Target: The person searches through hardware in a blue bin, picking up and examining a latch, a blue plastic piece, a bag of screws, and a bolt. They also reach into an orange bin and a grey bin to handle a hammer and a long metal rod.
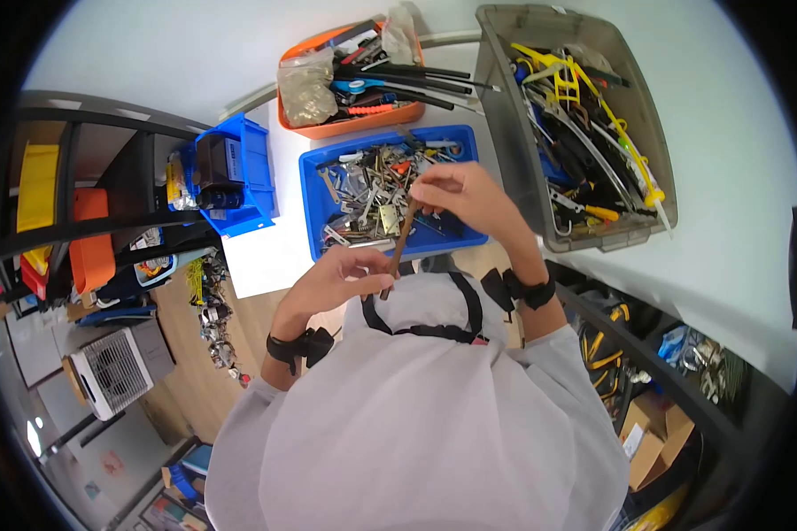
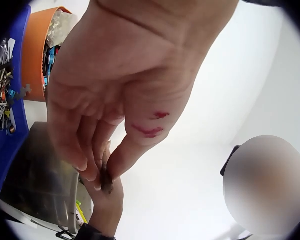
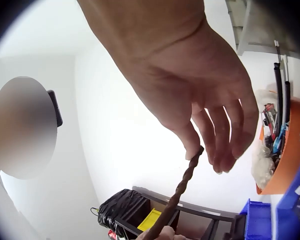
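Observation:
A long brown spiral drill bit (image 1: 402, 241) is held at a slant between the two hands, above the near part of a blue tray (image 1: 310, 212) of mixed metal parts. My left hand (image 1: 336, 281) pinches its lower end between thumb and fingers; the left wrist view shows the bit's end (image 2: 107, 185) at those fingertips. At the upper end, my right hand (image 1: 471, 202) holds the tip between thumb and fingertips. The spiral flutes of the bit (image 3: 177, 192) show clearly in the right wrist view, where the right hand's (image 3: 195, 85) other fingers hang slightly bent.
Behind the tray stands an orange bin (image 1: 354, 126) of tools and bags. A large grey bin (image 1: 505, 133) with tools and yellow pieces is at the right. Blue bins (image 1: 257, 168) and a dark shelf rack (image 1: 88, 232) stand at the left.

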Available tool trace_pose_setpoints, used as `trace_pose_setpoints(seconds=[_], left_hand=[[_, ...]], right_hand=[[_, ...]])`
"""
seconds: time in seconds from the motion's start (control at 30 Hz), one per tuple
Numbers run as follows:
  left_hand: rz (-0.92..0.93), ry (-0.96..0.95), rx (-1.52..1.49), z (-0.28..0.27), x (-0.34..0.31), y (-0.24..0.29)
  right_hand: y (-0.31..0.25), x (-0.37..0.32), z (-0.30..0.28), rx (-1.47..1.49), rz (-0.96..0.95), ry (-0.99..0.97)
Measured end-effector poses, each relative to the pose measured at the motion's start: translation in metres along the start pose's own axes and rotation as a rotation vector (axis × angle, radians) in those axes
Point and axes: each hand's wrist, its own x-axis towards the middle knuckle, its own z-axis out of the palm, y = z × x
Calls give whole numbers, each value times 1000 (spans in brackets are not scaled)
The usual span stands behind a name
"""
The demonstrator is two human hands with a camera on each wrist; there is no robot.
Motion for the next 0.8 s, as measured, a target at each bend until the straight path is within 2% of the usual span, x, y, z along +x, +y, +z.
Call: trace_pose_setpoints(seconds=[0.07, 0.23, 0.33, 0.37, 0.4, 0.43, 0.47, 0.5, 0.53, 0.6, 0.67, 0.7, 0.73, 0.8], left_hand=[[-102, -24, 6, 1, -3, -2], [-140, -41, -57, -7, -11, -13], [-107, -41, 6, -15, -16, -22], [-102, -36, 4, -18, -18, -25], [-18, 32, 129, -21, -20, -27], [67, 100, 251, -24, -22, -30], [73, 105, 246, -29, -24, -33], [102, 267, 315, -35, -26, -35], [129, 430, 381, -43, -29, -40], [45, 592, 421, -60, -39, -49], [-11, 698, 356, -77, -49, -64], [-5, 741, 339, -83, -53, -71], [5, 737, 334, -90, -58, -76], [-33, 746, 291, -100, -67, -86]], right_hand=[[3, -4, 2, -103, 9, -42], [16, -2, 0, 10, 6, -164], [21, 1, -4, -8, 6, -257], [15, 1, -2, -26, 47, -236], [15, 4, 1, -31, 47, -239], [17, 8, 3, -102, 17, -156], [20, 12, 6, -175, -13, -73], [24, 17, 8, -188, -63, 56], [29, 24, 7, -196, -65, 53], [42, 44, 0, -274, -108, 312], [53, 72, -7, -336, -137, 380], [51, 85, -7, -362, -125, 474], [49, 98, -7, -390, -114, 568], [63, 133, -7, -398, -118, 637]])
